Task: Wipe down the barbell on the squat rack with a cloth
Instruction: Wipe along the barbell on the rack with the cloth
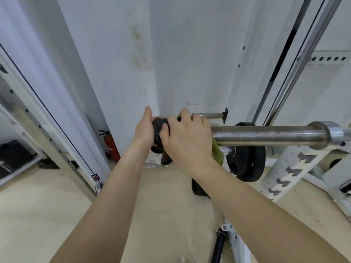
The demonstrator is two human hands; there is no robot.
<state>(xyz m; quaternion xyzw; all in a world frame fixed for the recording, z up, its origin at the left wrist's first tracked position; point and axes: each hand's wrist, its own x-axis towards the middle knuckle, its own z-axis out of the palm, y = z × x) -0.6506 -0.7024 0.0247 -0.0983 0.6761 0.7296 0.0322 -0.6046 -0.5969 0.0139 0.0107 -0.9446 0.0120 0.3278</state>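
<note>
The right hand (188, 137) curls over the green-and-dark cloth (217, 153) on the barbell (266, 134)'s left end, while the left hand (144, 128) presses it with straight fingers from the left. A label (95, 176) low on the left is too small to read. Bare sleeve runs right, with a weight plate (247, 164) just beneath.

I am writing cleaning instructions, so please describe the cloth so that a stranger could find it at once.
Find the steel barbell resting on the white rack. At its free end the right hand grips it over the cloth, which hangs below. It is the only olive-green thing, unlike the black plates behind it.
</note>
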